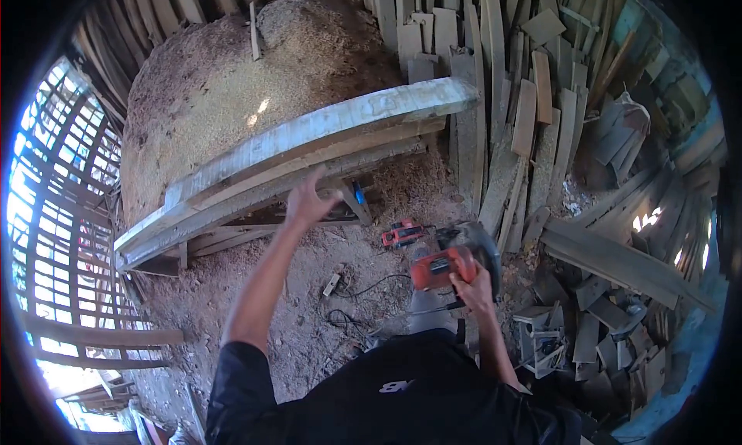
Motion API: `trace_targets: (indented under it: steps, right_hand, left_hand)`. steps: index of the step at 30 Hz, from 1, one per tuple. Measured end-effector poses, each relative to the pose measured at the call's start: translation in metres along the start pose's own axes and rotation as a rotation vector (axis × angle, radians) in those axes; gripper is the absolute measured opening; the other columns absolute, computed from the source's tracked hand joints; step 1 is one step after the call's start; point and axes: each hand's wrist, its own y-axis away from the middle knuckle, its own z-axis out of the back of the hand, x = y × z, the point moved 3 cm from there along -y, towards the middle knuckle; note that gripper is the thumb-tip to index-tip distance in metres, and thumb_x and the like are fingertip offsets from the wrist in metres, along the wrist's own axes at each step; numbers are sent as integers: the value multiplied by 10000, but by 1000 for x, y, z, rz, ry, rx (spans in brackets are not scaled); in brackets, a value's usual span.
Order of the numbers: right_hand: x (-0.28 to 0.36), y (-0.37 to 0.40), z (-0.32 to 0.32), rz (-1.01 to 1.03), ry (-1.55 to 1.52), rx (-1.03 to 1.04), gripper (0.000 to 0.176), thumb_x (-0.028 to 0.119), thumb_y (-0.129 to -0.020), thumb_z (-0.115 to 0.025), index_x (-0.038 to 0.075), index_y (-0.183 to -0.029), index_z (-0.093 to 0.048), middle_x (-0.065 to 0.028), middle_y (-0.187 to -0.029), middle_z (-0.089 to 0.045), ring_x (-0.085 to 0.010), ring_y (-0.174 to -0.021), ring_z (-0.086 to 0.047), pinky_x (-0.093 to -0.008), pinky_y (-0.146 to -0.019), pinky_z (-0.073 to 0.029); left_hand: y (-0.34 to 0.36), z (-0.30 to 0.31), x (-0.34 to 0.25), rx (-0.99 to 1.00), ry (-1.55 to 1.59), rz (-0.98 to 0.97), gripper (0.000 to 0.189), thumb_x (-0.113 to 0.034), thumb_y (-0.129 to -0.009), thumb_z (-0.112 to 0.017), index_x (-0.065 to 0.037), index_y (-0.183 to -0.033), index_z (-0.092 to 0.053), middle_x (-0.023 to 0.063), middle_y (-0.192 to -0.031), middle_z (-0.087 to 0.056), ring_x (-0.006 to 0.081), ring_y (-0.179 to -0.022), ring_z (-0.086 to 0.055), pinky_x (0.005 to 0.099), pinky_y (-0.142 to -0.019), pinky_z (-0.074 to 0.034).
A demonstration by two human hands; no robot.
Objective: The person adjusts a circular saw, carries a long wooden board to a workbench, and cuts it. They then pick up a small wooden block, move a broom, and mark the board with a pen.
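Orange power saw sits above the floor, the right grip wrapped round its handle, presumably to bear its weight; the left grip, seemingly empty and fingers spread, is beside the worktop, contact unclear.

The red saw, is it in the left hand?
No, the right hand grips the red saw by its handle, while the left hand is open with its fingers spread.

A backlit lattice wall stands left of a dusty floor and large sawdust heap.
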Motion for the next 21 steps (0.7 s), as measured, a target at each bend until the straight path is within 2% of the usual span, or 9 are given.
trace_targets:
  steps: [2,3,4,6,10,12,13,19,21]
  right_hand:
    - [-3,-19,28,-40,46,-55,417,43,-843,-732,-9,-1244,-631,-67,-988,-697,-144,-852,-659,-294,-753,-532]
    - [-8,-24,41,-136,37,-75,407,58,-825,-749,-17,-1211,-645,-97,-998,-712,-169,-896,-674,-319,-808,-531]
    - [-17,-32,53,-233,27,-96,399,73,-807,-766,-26,-1179,-659,-128,-1008,-728,-195,-939,-688,-344,-863,-530]
    - [-37,-51,71,-195,26,-156,395,69,-796,-764,-25,-1166,-665,-131,-993,-729,-202,-929,-691,-350,-850,-532]
    - [-72,-84,99,-362,-52,-193,374,72,-802,-744,-15,-1158,-670,-117,-1003,-725,-201,-939,-687,-344,-865,-523]
    - [-84,-97,114,-387,-101,-245,367,75,-805,-730,-16,-1155,-665,-100,-1012,-720,-197,-948,-680,-333,-872,-516]
    - [-89,-104,118,-461,-60,-240,365,90,-809,-721,-16,-1153,-660,-91,-1018,-713,-184,-949,-670,-325,-873,-512]
    - [-69,-145,115,-466,-184,-252,339,84,-855,-711,-16,-1173,-649,-63,-1022,-697,-149,-920,-651,-307,-856,-509]
    - [-47,-157,112,-386,-218,-269,330,83,-882,-705,-18,-1190,-644,-55,-1029,-695,-142,-929,-647,-303,-854,-507]
  left_hand:
    - [-74,3,11,-29,-198,-121,1143,-559,-673,-841,-62,-1552,-303,223,-1579,-351,384,-1462,-338,525,-1194,-288]
    - [-106,5,16,-20,-305,-181,1281,-575,-620,-867,-61,-1589,-206,223,-1639,-238,399,-1514,-230,555,-1220,-222]
    - [-132,12,16,-15,-307,-187,1281,-575,-620,-867,-61,-1589,-206,223,-1639,-238,399,-1514,-230,555,-1220,-222]
    - [-183,24,13,205,-569,-164,1465,-588,-498,-911,-70,-1611,-113,242,-1637,-213,409,-1525,-177,606,-1223,-165]
    - [-242,10,47,425,-630,-202,1521,-537,-432,-943,-106,-1621,-98,270,-1601,-276,432,-1496,-245,558,-1232,-204]
    - [-252,8,46,504,-454,-183,1495,-467,-428,-954,-147,-1625,-117,285,-1576,-316,444,-1468,-301,510,-1236,-239]
    - [-255,9,42,514,-460,-164,1490,-431,-407,-957,-176,-1625,-137,287,-1551,-360,453,-1443,-343,482,-1231,-275]
    - [-296,-6,-9,426,-379,-244,1420,-410,-444,-935,-162,-1619,-178,295,-1521,-401,459,-1438,-349,507,-1213,-299]
    - [-303,-14,-29,400,-367,-278,1381,-393,-473,-928,-150,-1616,-192,298,-1506,-415,467,-1408,-388,512,-1198,-308]
